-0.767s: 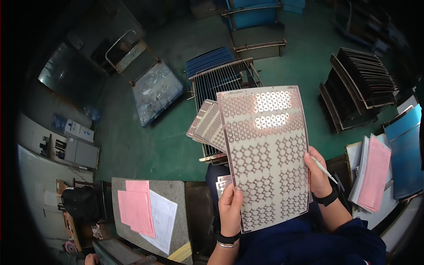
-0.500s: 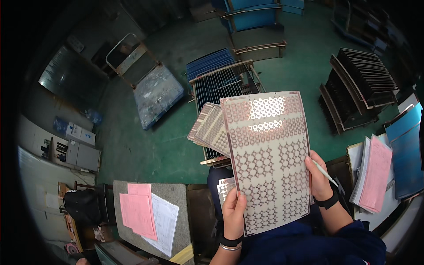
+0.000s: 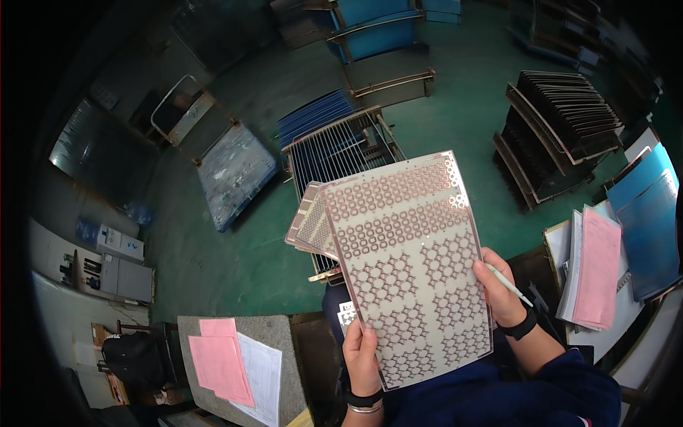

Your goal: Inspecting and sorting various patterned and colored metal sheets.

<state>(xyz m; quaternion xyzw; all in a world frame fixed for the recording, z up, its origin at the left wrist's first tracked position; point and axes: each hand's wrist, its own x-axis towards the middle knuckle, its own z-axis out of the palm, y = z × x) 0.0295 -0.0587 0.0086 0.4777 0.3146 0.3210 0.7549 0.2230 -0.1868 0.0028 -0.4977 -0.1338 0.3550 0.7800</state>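
Note:
A circuit board panel (image 3: 409, 277), pale with rows of copper-coloured ring and hexagon patterns, is tilted up in front of me. My left hand (image 3: 363, 359) grips its lower left edge, thumb on the face. On the right edge my right hand (image 3: 499, 288) holds it too, with a slim white pen (image 3: 506, 283) lying across the fingers. Behind the panel's upper left side, more patterned panels (image 3: 309, 222) rest at an angle on a metal wire rack (image 3: 341, 153). Another small patterned piece (image 3: 346, 315) shows beside the panel's lower left edge, mostly hidden.
Pink and white papers (image 3: 222, 363) lie on a grey table (image 3: 284, 356) at the left. Further papers (image 3: 596, 270) and blue sheets (image 3: 644, 220) are at the right. A flat trolley (image 3: 235, 171) stands far left, a black slotted rack (image 3: 562, 135) far right.
The panel has turned slightly anticlockwise and shifted a little left and down in view, both hands still on it. Its bright reflection has moved to the upper right edge.

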